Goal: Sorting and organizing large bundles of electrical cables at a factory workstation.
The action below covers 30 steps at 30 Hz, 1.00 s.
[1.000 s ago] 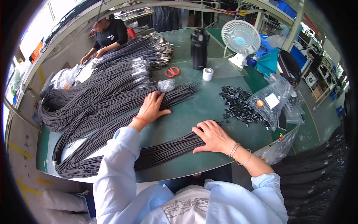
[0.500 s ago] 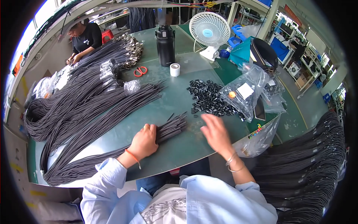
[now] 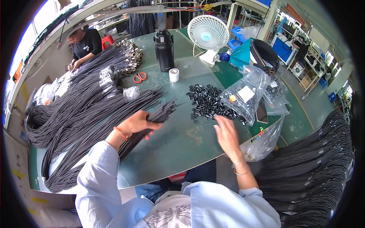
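Observation:
My left hand [image 3: 135, 123] is closed round a bundle of thin dark grey cords [image 3: 162, 113], close to their cut ends. The ends point up and to the right, and the bundle's tail bends back over the table's left part. My right hand [image 3: 227, 136] is at the near edge of a heap of small black tube-like pieces [image 3: 209, 102]. Its fingers are stretched out and show nothing held; the fingertips reach the heap's border. More long bundles of dark cords [image 3: 72, 110] lie left of my left hand.
Beyond are red-handled scissors [image 3: 140, 78], a white tape roll [image 3: 174, 75], a black bottle [image 3: 164, 51] and a white fan [image 3: 208, 36]. Plastic bags [image 3: 247, 93] and a phone [image 3: 262, 112] lie right of the heap. Cords [image 3: 308, 167] hang at right. Another person [image 3: 85, 43] works far left.
My left hand has moved up and left, lifting the bundle's ends and tilting them upward. My right hand has shifted slightly right, staying by the black pieces.

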{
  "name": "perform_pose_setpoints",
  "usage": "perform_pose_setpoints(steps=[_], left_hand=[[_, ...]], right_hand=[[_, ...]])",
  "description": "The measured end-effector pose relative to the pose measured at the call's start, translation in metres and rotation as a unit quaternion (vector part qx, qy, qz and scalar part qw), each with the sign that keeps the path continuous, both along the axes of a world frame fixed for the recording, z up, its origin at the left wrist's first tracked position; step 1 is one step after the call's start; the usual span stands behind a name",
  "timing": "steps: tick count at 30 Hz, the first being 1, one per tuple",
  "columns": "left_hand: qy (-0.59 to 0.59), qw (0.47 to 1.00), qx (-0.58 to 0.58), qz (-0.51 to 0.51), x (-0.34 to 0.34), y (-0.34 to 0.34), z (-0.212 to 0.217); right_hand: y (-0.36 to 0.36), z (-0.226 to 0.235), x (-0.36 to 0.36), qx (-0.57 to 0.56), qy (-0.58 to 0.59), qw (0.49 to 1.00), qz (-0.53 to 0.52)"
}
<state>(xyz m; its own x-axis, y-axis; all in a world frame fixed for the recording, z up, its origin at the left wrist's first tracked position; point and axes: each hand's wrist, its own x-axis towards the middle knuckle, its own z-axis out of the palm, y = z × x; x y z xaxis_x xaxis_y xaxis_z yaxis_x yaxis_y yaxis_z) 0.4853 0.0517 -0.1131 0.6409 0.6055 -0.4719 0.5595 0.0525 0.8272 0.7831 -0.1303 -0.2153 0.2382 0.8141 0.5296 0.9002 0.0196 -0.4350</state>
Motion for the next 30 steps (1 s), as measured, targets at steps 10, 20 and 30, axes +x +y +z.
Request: perform_pose_setpoints(steps=[10,20,30], left_hand=[[-0.071,0.992,-0.094,0.048,0.001,0.027,-0.064],[-0.107,0.983,-0.146,0.017,0.000,0.030,-0.070],[-0.125,0.977,-0.172,0.020,0.004,0.046,-0.060]], right_hand=[[0.104,-0.008,-0.040,0.008,-0.255,0.957,0.141],[0.041,-0.005,-0.011,-0.043,-0.212,0.949,0.228],[0.088,0.016,0.038,-0.031,0.118,0.989,0.078]])
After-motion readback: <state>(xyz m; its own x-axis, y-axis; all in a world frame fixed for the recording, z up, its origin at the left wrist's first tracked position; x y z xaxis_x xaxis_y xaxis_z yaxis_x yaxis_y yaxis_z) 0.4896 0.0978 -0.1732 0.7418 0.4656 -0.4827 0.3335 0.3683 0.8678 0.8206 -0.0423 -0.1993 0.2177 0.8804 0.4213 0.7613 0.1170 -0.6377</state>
